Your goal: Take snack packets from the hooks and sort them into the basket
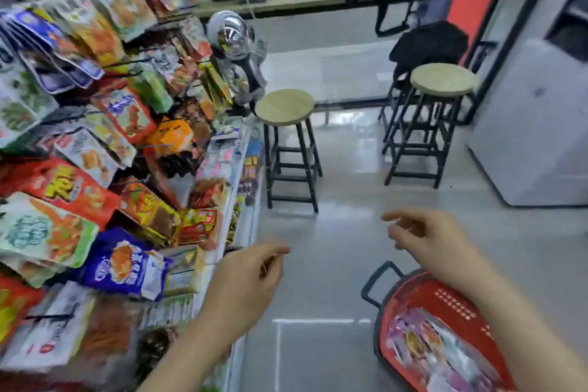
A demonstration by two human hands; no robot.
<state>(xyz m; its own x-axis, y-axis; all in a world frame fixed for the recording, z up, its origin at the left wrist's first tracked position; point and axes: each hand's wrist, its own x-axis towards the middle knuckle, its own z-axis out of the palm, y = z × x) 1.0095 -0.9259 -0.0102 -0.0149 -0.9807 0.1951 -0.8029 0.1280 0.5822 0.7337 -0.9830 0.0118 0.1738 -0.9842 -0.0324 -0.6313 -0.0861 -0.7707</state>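
A rack of snack packets on black hooks fills the left side, blurred by motion. A purple packet hangs low, closest to my left hand, which hovers just right of the rack with loosely curled fingers and nothing in it. My right hand floats over the floor, fingers relaxed, holding nothing. The red basket with a dark handle hangs from my right forearm at the lower right. Inside it lies a pink and purple packet.
Two round wooden-topped stools stand on the grey tiled floor ahead. A counter shelf with plants and a black bag runs across the back. A grey cabinet stands at the right.
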